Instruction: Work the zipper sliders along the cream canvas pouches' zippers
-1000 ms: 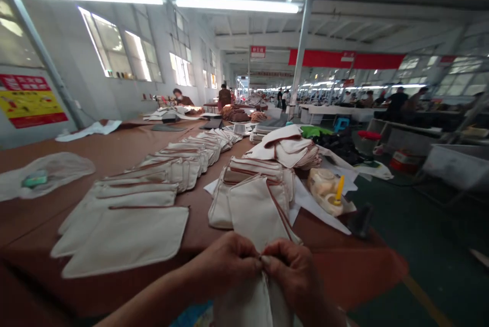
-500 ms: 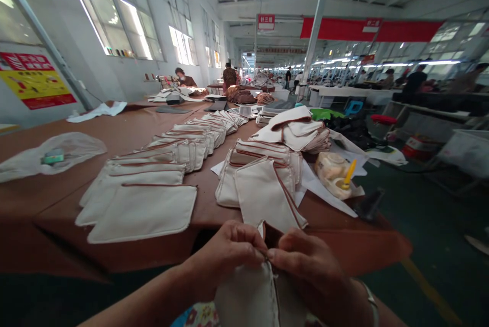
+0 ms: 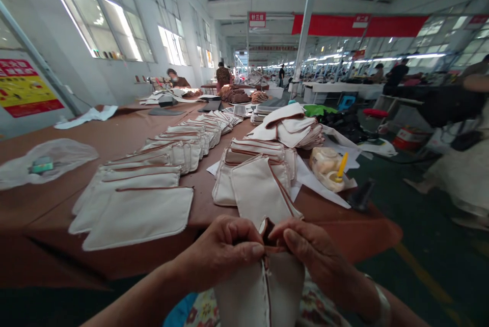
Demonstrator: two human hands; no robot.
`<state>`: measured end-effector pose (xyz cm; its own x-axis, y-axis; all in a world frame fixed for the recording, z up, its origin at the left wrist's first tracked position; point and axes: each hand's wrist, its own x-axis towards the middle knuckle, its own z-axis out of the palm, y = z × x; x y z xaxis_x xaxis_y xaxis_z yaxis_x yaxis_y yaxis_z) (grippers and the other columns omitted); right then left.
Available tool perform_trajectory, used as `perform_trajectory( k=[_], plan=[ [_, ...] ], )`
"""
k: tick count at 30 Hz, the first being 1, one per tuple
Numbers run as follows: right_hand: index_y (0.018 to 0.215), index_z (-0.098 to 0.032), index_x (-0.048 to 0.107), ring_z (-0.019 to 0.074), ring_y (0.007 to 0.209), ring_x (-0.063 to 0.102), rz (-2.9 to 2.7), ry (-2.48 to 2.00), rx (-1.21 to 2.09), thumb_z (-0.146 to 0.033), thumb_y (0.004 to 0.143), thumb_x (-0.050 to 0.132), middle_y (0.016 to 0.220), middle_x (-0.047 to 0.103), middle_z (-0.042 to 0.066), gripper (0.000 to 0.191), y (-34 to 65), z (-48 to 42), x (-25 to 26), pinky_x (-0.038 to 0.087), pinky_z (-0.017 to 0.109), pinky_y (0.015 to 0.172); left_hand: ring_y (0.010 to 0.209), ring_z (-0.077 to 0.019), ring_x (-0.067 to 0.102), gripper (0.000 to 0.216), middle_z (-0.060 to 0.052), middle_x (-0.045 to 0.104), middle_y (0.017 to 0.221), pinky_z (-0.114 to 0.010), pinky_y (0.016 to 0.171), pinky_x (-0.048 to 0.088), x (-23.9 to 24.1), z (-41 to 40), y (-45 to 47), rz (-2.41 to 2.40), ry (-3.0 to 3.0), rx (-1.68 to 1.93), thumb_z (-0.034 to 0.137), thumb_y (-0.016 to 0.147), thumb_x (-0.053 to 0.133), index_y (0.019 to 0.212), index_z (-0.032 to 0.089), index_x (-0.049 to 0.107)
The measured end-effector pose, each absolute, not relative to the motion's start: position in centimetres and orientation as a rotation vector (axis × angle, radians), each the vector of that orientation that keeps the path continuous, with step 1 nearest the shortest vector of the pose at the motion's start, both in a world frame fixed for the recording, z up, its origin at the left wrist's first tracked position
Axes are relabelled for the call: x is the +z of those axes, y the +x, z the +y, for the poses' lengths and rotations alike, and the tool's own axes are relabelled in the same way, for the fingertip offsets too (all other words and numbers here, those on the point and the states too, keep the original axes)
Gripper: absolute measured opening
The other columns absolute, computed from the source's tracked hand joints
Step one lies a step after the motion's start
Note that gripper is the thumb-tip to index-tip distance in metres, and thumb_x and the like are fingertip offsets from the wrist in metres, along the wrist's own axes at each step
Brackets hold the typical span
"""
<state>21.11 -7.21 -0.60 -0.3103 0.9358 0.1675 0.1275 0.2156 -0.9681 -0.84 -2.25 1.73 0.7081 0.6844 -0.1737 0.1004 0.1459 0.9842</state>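
Both my hands pinch the top edge of a cream canvas pouch (image 3: 263, 291) with brown piping, held over my lap below the table's near edge. My left hand (image 3: 223, 250) grips its top left corner with fingers curled. My right hand (image 3: 305, 250) grips the top right, thumb pressed on the brown trim. Between the thumbs the pouch mouth gapes a little and shows a dark brown lining. Just beyond my hands a pile of similar pouches (image 3: 255, 184) lies on the brown table (image 3: 114, 138).
A long overlapping row of cream pouches (image 3: 153, 179) runs up the table's left half. A plastic bag with a yellow-handled tool (image 3: 332, 169) lies at the right edge, and a clear bag (image 3: 42, 164) far left. A person (image 3: 462, 154) walks in the right aisle; other workers sit farther back.
My hands spread slightly and the pouch mouth opened, showing its brown lining. The view tilted down a little, and a person walked into the right aisle.
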Motion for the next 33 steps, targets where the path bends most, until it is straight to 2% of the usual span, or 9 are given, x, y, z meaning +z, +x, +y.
perform_trajectory(
  k=[5,12,15,17,19,23,27,29,33],
  plan=[
    [0.079,-0.014,0.066,0.0130,0.065,0.044,-1.815,-0.902,1.354,-0.043,0.096,0.046,0.074,0.054,0.002,0.039,21.1,-6.4,1.2,0.033,0.024,0.056,0.057,-0.0093,0.042,0.035,-0.002,0.056,0.067,-0.021,0.052,0.028,2.0,-2.5,-1.0,0.681,1.342,0.446,0.045,0.081,0.071,0.080,0.010,0.065],
    [0.067,-0.015,0.062,0.0121,0.060,0.043,-1.673,-0.804,1.271,-0.045,0.088,0.060,0.065,0.051,-0.001,0.036,20.9,-6.8,-0.5,0.033,0.026,0.057,0.055,-0.0096,0.045,0.033,-0.003,0.059,0.068,-0.021,0.051,0.030,1.3,-3.1,-0.5,0.607,1.157,0.514,0.041,0.076,0.075,0.075,0.012,0.062],
    [0.069,-0.015,0.063,0.0121,0.058,0.041,-1.566,-0.841,1.408,-0.060,0.091,0.047,0.064,0.051,0.000,0.053,21.6,-6.2,-0.6,0.031,0.026,0.054,0.056,-0.0093,0.043,0.035,-0.002,0.054,0.067,-0.021,0.051,0.027,1.4,-2.7,-0.5,0.635,1.296,0.480,0.045,0.080,0.071,0.077,0.011,0.062],
    [0.079,-0.013,0.066,0.0133,0.063,0.045,-1.634,-0.827,1.440,-0.061,0.096,0.031,0.071,0.056,0.003,0.061,21.9,-5.7,-0.2,0.033,0.026,0.057,0.058,-0.0093,0.041,0.037,-0.001,0.051,0.068,-0.021,0.052,0.027,1.7,-2.3,-0.5,0.632,1.410,0.456,0.047,0.083,0.068,0.077,0.011,0.060],
    [0.082,-0.012,0.064,0.0132,0.065,0.045,-1.755,-0.804,1.407,-0.056,0.099,0.031,0.074,0.054,0.003,0.057,21.9,-5.3,0.4,0.034,0.025,0.060,0.060,-0.0100,0.040,0.037,0.000,0.050,0.068,-0.021,0.054,0.027,2.1,-2.0,-0.4,0.612,1.511,0.467,0.047,0.085,0.065,0.078,0.012,0.058],
    [0.072,-0.014,0.054,0.0107,0.062,0.037,-1.869,-0.749,1.330,-0.047,0.093,0.052,0.067,0.043,-0.002,0.039,21.4,-4.9,0.9,0.029,0.023,0.055,0.065,-0.0115,0.042,0.037,-0.001,0.051,0.071,-0.022,0.057,0.029,2.6,-1.7,-0.3,0.589,1.626,0.491,0.046,0.085,0.066,0.078,0.012,0.057],
    [0.068,-0.014,0.053,0.0104,0.060,0.038,-1.777,-0.617,1.358,-0.041,0.092,0.056,0.064,0.044,-0.002,0.036,20.8,-4.7,0.6,0.030,0.023,0.055,0.058,-0.0099,0.038,0.051,0.000,0.049,0.070,-0.021,0.052,0.028,2.8,-1.4,-0.6,0.630,1.392,0.455,0.062,0.085,0.057,0.078,0.012,0.057],
    [0.066,-0.014,0.053,0.0103,0.060,0.039,-1.733,-0.584,1.377,-0.038,0.091,0.059,0.064,0.045,-0.002,0.035,20.7,-4.6,0.3,0.030,0.023,0.055,0.056,-0.0092,0.036,0.051,0.000,0.048,0.068,-0.021,0.050,0.027,3.0,-1.4,-0.5,0.655,1.286,0.436,0.062,0.087,0.054,0.077,0.012,0.058],
    [0.065,-0.014,0.055,0.0104,0.060,0.040,-1.686,-0.578,1.441,-0.038,0.091,0.059,0.063,0.046,-0.001,0.035,20.7,-4.5,-0.3,0.029,0.023,0.055,0.051,-0.0068,0.028,0.042,0.005,0.040,0.061,-0.020,0.047,0.021,3.2,-1.6,-0.3,0.608,1.265,0.326,0.052,0.079,0.070,0.072,0.014,0.053]
  ],
)
